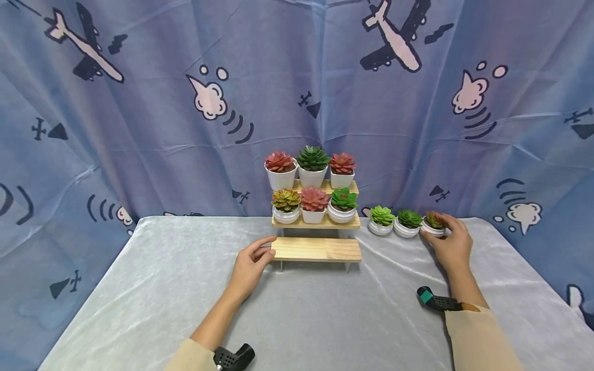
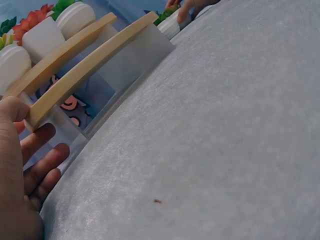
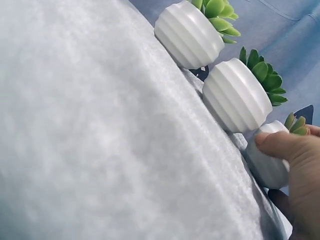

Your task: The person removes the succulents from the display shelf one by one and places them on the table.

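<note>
At the right end of a row of three, my right hand (image 1: 454, 244) grips a small potted succulent (image 1: 434, 221) with brownish-green leaves. Its thumb presses the ribbed white pot (image 3: 269, 161) in the right wrist view; the far fingers are partly hidden. My left hand (image 1: 250, 265) pinches the left end of the bottom board of a tiered wooden plant stand (image 1: 315, 249), thumb at the board's corner and other fingers loosely bent below. Beside the gripped pot stand a dark green succulent (image 1: 408, 220) and a light green succulent (image 1: 381, 217), both in white pots.
The stand's middle tier bears a yellow-red succulent (image 1: 285, 202), a pink succulent (image 1: 314, 200) and a green succulent (image 1: 343, 201). Three more pots, with a dark green succulent (image 1: 313, 159) in the middle, fill the top tier. A patterned blue curtain (image 1: 278, 77) hangs behind the cloth-covered table (image 1: 325, 319).
</note>
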Tool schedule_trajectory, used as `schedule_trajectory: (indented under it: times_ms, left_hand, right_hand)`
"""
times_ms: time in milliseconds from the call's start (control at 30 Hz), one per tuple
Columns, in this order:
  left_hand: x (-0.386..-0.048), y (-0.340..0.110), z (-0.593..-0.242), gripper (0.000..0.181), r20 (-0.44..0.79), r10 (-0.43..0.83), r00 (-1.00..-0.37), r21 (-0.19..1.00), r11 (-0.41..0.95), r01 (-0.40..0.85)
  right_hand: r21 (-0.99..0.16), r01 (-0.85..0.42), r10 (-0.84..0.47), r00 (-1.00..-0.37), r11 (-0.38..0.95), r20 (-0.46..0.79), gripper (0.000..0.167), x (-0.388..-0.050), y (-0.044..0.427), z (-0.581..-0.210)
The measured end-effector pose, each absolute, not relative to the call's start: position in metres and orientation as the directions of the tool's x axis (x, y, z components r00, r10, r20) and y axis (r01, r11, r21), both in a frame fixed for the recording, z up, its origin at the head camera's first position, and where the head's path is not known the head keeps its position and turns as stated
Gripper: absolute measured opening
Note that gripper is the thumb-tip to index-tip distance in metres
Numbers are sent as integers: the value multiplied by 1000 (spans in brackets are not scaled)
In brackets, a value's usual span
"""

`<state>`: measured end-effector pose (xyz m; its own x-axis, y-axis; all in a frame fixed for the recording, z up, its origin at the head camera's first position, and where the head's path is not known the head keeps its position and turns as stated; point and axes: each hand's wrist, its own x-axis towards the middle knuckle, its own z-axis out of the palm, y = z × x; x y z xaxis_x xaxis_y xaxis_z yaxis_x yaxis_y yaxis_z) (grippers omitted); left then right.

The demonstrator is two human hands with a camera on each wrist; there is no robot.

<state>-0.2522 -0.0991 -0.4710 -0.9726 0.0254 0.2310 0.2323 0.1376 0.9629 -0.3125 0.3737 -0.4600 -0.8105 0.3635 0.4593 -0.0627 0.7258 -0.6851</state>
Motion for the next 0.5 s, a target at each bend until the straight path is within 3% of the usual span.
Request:
schedule_trajectory:
  times_ms: [200, 500]
  left_hand:
    - [-252, -99, -471, 33, 236, 31, -971, 961, 144, 238]
    - [-253, -101, -472, 33, 236, 30, -971, 960, 150, 237]
  right_hand:
    - [-678, -79, 358, -802, 731, 479, 57, -310, 373, -462]
    - [-752, -17, 409, -831, 659, 378, 64, -309, 370, -456]
